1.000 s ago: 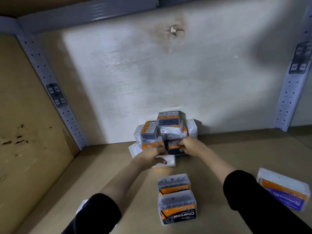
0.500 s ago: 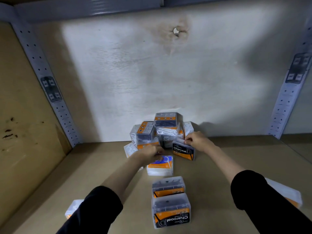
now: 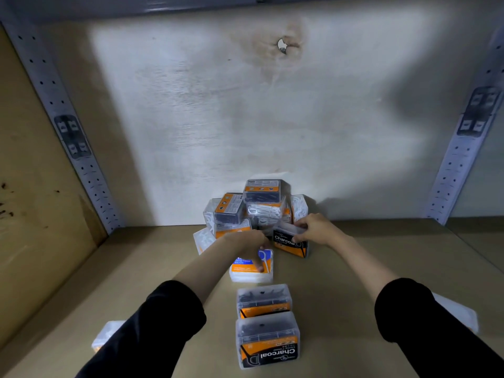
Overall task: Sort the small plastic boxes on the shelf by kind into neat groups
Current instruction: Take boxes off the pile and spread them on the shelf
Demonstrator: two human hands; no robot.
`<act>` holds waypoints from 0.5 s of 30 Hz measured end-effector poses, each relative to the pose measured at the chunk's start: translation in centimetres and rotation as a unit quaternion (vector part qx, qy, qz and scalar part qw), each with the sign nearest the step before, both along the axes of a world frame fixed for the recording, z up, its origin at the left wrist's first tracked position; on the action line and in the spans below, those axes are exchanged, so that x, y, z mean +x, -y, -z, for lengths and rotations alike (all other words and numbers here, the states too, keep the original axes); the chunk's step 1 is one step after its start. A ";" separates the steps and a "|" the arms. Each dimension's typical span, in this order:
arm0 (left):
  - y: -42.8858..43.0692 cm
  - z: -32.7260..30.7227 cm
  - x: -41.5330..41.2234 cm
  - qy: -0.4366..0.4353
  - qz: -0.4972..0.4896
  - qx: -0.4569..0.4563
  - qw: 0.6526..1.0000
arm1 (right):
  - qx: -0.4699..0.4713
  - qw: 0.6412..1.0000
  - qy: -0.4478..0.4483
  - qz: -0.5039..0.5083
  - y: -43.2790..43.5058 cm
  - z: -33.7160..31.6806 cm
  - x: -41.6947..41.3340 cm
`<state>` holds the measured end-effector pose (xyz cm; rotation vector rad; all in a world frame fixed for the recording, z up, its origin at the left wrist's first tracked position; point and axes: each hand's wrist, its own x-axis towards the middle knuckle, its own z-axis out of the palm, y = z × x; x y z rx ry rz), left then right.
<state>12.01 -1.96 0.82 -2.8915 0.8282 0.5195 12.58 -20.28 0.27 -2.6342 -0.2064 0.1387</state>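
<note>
A heap of small clear plastic boxes [image 3: 253,205] with orange labels leans on the back wall of the shelf. My right hand [image 3: 316,229] grips a black and orange Charcoal box [image 3: 287,244] at the heap's right foot. My left hand [image 3: 249,242] rests its fingers on a white box with a blue and orange label [image 3: 249,270], lying flat in front of the heap. Two Charcoal boxes stand in a row nearer to me, one [image 3: 263,301] behind the other [image 3: 268,342].
A white box [image 3: 106,335] lies at the near left, partly hidden by my left sleeve. Another white box [image 3: 458,312] shows beside my right sleeve. Perforated metal uprights [image 3: 79,156] stand in both back corners, with a wooden side wall on the left.
My right hand has pulled the Charcoal box out of the heap and stood it label forward. My left hand has drawn the white box toward me and turned its label up.
</note>
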 end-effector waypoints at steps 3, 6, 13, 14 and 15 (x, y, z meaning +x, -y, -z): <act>-0.2 0.0 -0.3 0.048 0.027 0.000 0.998 | 0.002 1.000 0.001 0.006 -0.2 0.0 -0.1; -0.5 0.3 -1.0 0.122 0.030 -0.004 0.992 | 0.006 1.000 -0.001 0.016 -0.4 0.0 -0.3; -0.3 1.0 -2.3 0.177 0.036 -0.031 0.983 | -0.019 0.999 0.007 0.033 -1.4 -0.1 -0.9; -0.4 0.9 -2.3 0.157 0.029 -0.039 0.986 | -0.027 0.999 0.004 0.032 -1.6 -0.2 -1.0; -0.4 0.7 -2.4 0.135 0.014 -0.047 0.990 | -0.033 0.999 0.004 0.034 -1.8 -0.2 -1.1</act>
